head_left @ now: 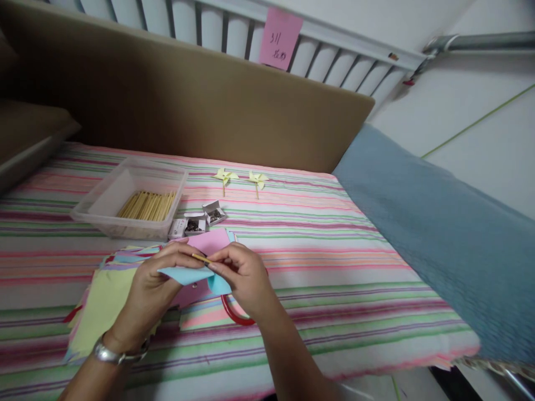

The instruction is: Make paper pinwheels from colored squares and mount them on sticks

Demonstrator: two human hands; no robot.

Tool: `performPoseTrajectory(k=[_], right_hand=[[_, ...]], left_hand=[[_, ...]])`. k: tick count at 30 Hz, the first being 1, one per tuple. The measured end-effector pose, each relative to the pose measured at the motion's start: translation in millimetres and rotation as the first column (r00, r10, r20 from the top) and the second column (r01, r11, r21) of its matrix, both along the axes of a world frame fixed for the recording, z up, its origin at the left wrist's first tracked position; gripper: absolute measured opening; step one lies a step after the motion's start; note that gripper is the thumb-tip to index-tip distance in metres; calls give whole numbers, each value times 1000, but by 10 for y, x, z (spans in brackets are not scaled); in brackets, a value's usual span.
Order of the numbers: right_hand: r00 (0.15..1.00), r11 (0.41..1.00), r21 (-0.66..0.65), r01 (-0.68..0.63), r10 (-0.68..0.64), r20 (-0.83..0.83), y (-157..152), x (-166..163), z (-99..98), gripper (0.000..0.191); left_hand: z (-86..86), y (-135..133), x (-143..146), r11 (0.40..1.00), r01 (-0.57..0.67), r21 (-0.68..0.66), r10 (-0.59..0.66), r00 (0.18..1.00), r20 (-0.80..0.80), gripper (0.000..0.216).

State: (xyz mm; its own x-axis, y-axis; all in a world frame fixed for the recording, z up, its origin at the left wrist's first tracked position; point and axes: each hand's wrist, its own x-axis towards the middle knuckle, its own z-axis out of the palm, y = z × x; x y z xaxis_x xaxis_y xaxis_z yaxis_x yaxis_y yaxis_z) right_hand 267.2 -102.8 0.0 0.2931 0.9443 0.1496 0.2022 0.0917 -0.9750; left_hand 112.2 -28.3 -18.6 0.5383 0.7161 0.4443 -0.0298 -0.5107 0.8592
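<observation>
My left hand is closed round the left side of a folded light-blue paper. A short wooden stick lies across the top of the paper, between the fingers of both hands. My right hand pinches the stick's right end against the paper. Part of the blue paper curls down below the right fingertips. Beneath the hands are pink paper sheets and the red handle of a tool, mostly covered. A stack of coloured paper, yellow on top, sits beside my left wrist.
A clear plastic box of wooden sticks stands at the left. Small open boxes of dark metal pieces lie beside it. Two yellow pinwheels rest farther back on the striped cloth, before a cardboard panel.
</observation>
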Motion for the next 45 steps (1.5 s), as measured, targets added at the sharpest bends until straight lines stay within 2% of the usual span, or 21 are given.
performPoseTrajectory(k=[7,19,26,33,45], right_hand=[[999,999,35,0,2,-33,11,3,-40,7],[999,999,53,8,-9,30,8,-10,-51,6],[995,995,100,25,-34,95,-1,-50,-69,8],[999,994,93,50,-50,-3,11,-61,-97,4],[998,996,69,60,-58,-24,16,-66,-94,6]], left_hand=[[-2,4,7,1000,1,-2,-1,1000,2,14],[6,-2,3,1000,-21,-5,21,1000,-10,12],[11,-14,14,997,-77,-31,78,997,0,7],[45,-17,16,997,-56,-46,56,998,4,7],[56,-24,26,996,-66,-62,67,998,11,7]])
